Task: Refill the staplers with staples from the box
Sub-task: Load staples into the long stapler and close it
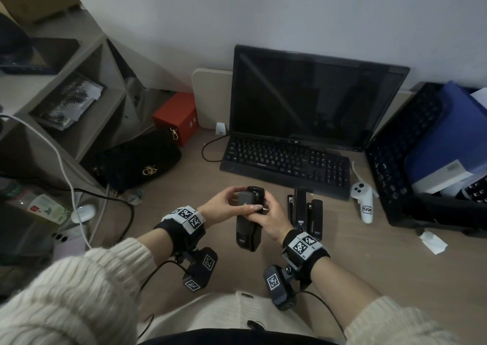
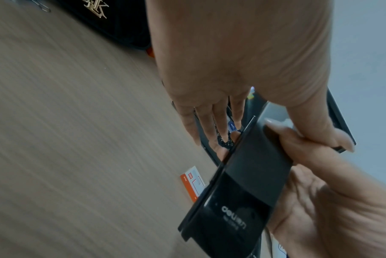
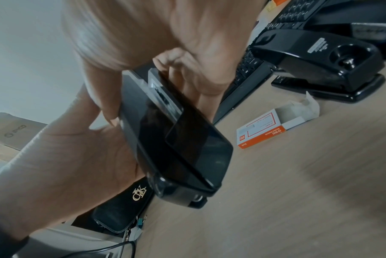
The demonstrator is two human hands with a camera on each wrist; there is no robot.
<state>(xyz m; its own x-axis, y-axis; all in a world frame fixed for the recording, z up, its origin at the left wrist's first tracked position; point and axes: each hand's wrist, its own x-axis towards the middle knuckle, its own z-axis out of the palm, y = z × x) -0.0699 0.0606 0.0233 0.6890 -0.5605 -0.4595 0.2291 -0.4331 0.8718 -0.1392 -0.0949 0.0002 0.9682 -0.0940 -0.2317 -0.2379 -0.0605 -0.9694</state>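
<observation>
Head view: both hands hold one black stapler (image 1: 247,220) above the wooden desk (image 1: 369,260), on the near side of the keyboard (image 1: 287,162). The left hand (image 1: 224,207) grips the stapler's far end, thumb laid across the top and fingers curled round the far side. The right hand (image 1: 274,219) grips the stapler's right flank, fingers curled. Three more black staplers (image 1: 305,213) lie side by side just near of the keyboard's right half, to the right of the held one. A white controller (image 1: 365,202) lies at the keyboard's near right corner. A black handbag (image 1: 139,160) sits left of the keyboard; a dark monitor (image 1: 313,99) stands behind it.

Left wrist view: the left hand (image 2: 236,57) reaches down onto the stapler (image 2: 238,195). Its thumb presses on the upper edge and its fingers (image 2: 218,125) extend behind the body. The right hand (image 2: 333,200) wraps the stapler from the other side. An orange and white staple box (image 2: 193,181) lies on the desk (image 2: 77,139) beside the keyboard's near edge, partly hidden by the stapler.

Right wrist view: the stapler (image 3: 174,137) is tilted, clear of the desk (image 3: 298,192). The right hand (image 3: 143,29) and the left hand (image 3: 61,153) each clasp it. The staple box (image 3: 276,125) lies open-ended on the desk, near the keyboard (image 3: 249,73). A black hole punch (image 3: 329,66) stands beside the keyboard, beyond the box.
</observation>
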